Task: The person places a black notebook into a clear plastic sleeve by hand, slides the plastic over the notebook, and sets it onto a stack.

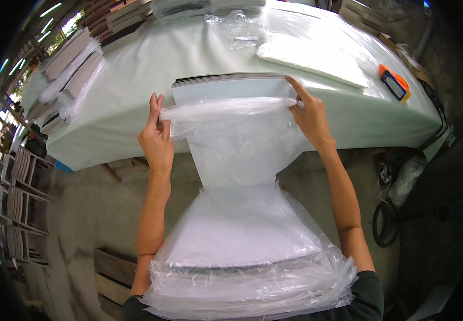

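In front of me at the table's near edge lies a stack of flat pale sheets (231, 91) with dark edges. A clear plastic bag (237, 125) is drawn partway over it, its rim gathered in a band across the sheets. My left hand (156, 136) pinches the bag's rim at the left, with some fingers raised. At the right, my right hand (311, 117) holds the rim too, its index finger reaching to the stack's far right corner. Close to my body is a pile of plastic-wrapped white sheets (242, 235), with loose film around its near side.
A pale cloth covers the table (135, 64). On it lie a white padded bundle (311, 64), crumpled clear film (237, 29) and an orange and blue object (394, 83). Wrapped stacks (74, 69) stand at the left. Chairs (23, 203) and a wooden pallet (111, 278) are on the floor.
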A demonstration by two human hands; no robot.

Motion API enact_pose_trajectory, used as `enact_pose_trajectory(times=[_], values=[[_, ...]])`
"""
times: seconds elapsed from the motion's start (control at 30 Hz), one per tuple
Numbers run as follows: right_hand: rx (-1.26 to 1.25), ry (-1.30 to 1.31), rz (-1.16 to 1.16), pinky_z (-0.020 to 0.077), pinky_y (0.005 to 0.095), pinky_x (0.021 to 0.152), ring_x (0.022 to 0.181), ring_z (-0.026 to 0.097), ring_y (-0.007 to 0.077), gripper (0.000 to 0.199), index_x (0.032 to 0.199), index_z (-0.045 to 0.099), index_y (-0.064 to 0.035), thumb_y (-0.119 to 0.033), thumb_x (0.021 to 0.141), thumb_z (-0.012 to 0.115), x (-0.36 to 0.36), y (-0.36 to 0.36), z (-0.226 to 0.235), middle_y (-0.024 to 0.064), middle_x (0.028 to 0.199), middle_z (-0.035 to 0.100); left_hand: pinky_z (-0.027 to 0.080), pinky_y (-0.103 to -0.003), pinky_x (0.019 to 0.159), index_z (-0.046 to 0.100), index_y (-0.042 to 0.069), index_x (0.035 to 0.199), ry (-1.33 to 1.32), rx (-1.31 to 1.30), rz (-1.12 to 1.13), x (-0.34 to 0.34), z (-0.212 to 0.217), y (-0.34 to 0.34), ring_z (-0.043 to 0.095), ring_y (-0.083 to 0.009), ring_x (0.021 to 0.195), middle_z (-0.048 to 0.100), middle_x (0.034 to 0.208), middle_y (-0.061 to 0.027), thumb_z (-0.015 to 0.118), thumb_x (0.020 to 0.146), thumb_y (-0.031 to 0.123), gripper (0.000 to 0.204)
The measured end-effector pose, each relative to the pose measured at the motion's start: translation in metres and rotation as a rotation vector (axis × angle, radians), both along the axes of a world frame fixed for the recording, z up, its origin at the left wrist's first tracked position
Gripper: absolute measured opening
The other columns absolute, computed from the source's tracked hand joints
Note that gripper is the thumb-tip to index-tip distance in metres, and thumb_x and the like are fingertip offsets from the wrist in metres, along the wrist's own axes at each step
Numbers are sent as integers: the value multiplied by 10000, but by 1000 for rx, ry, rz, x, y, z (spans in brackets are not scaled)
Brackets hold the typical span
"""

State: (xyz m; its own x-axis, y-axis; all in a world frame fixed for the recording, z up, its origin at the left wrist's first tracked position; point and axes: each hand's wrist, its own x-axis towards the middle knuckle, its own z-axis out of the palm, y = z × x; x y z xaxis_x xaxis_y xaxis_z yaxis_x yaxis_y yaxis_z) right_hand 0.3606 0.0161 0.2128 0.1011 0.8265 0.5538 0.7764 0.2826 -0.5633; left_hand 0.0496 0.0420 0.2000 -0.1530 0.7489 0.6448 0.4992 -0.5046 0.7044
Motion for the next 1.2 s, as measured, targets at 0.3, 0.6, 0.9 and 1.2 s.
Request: enact_pose_trajectory(times=[0.3, 0.6, 0.9, 1.2], values=[[-209, 407, 195, 440, 285, 558, 578, 513, 106, 307, 1034, 623, -54, -31, 730, 660, 19, -52, 34, 33, 717, 585, 445, -241, 854, 443, -35, 1289, -189, -142, -392, -40, 20, 12, 601, -136, 934, 596, 1163, -144, 453, 836, 12, 455], [-874, 1320, 521, 547, 305, 681, 730, 643, 184, 246, 1019, 601, 34, -41, 785, 594, 55, -8, -7, 104, 905, 647, 468, -355, 872, 601, -18, 1026, -410, -992, -774, -62, -46, 22, 622, -201, 913, 643, 1011, -126, 523, 864, 208, 289], [-776, 1560, 148, 568, 362, 588, 614, 637, 222, 157, 886, 585, 42, -13, 739, 585, 29, -2, -52, 137, 755, 629, 462, -362, 863, 573, -56, 1079, -718, -809, -879, -49, -62, 1, 612, -216, 920, 629, 1042, -133, 509, 877, 202, 334], [-1046, 1521, 117, 548, 321, 614, 645, 637, 196, 143, 901, 612, 40, -45, 789, 583, 50, -57, -227, 153, 779, 636, 478, -300, 809, 627, -60, 883, -481, -1153, -500, -75, -222, -30, 599, -146, 761, 628, 824, -60, 539, 825, 107, 198]])
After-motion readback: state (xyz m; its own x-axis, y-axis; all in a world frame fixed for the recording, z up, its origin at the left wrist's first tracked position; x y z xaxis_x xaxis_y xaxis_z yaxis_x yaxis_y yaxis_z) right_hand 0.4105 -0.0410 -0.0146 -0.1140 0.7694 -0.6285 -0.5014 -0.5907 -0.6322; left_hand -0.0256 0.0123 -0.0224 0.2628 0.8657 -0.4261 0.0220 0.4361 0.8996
